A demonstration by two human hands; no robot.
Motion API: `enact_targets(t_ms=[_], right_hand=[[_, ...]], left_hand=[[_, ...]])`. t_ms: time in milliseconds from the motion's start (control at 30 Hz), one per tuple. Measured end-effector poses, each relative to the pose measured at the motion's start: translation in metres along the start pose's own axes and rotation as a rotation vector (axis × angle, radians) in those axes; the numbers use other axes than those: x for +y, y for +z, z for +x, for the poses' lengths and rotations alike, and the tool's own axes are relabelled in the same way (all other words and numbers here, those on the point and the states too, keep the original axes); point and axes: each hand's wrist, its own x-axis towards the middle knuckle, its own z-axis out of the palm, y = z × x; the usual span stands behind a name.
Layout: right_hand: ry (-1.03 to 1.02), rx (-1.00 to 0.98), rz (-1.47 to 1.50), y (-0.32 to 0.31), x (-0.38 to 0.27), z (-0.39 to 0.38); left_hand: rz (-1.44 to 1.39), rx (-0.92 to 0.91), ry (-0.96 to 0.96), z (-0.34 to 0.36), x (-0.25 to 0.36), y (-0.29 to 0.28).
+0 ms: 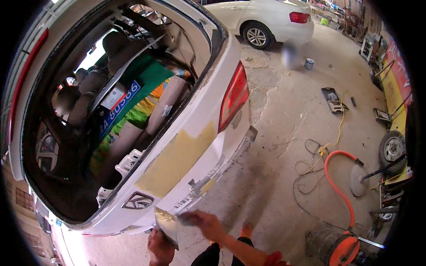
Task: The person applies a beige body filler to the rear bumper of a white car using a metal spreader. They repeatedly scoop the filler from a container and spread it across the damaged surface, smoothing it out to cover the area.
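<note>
My left hand [160, 248] is closed round the lower end of a flat mixing plate [172, 235], which carries a smear of yellowish body filler [166, 217]. Close to its right edge, my right hand [210, 225] grips a dark, blurred putty scraper [188, 219]; whether it touches the plate I cannot tell. Just ahead of both hands is the white rear body [141, 215] of a vehicle. A wide patch of dried yellow filler [177, 162] covers its panel, between the emblem [138, 202] and the red tail light [234, 95].
The vehicle's rear opening shows a licence plate [120, 106] and seats inside. At right stand an orange-lidded drum [344, 250] with an orange hose [333, 181], tangled cables [306, 167], an open tool case [333, 101] and a wheel [392, 148]. Farther off are a can [309, 64] and a white car [282, 26].
</note>
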Motion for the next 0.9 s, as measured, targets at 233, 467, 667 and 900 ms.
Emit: enact_targets(t_ms=[233,467,667,900], right_hand=[[-0.273,0.653,-0.241,-0.059,-0.014,0.122],[-0.521,0.822,-0.420,-0.061,-0.030,0.196],[-0.634,0.817,-0.441,-0.042,-0.030,0.209],[-0.627,0.655,-0.481,0.010,-0.009,0.173]], left_hand=[[-1.415,-0.048,-0.441,-0.014,0.050,-0.044],[-1.897,-0.169,-0.765,-0.046,0.041,-0.038],[-1.844,-0.156,-0.743,-0.052,0.023,-0.041],[-1.814,-0.142,-0.717,-0.066,-0.012,-0.028]])
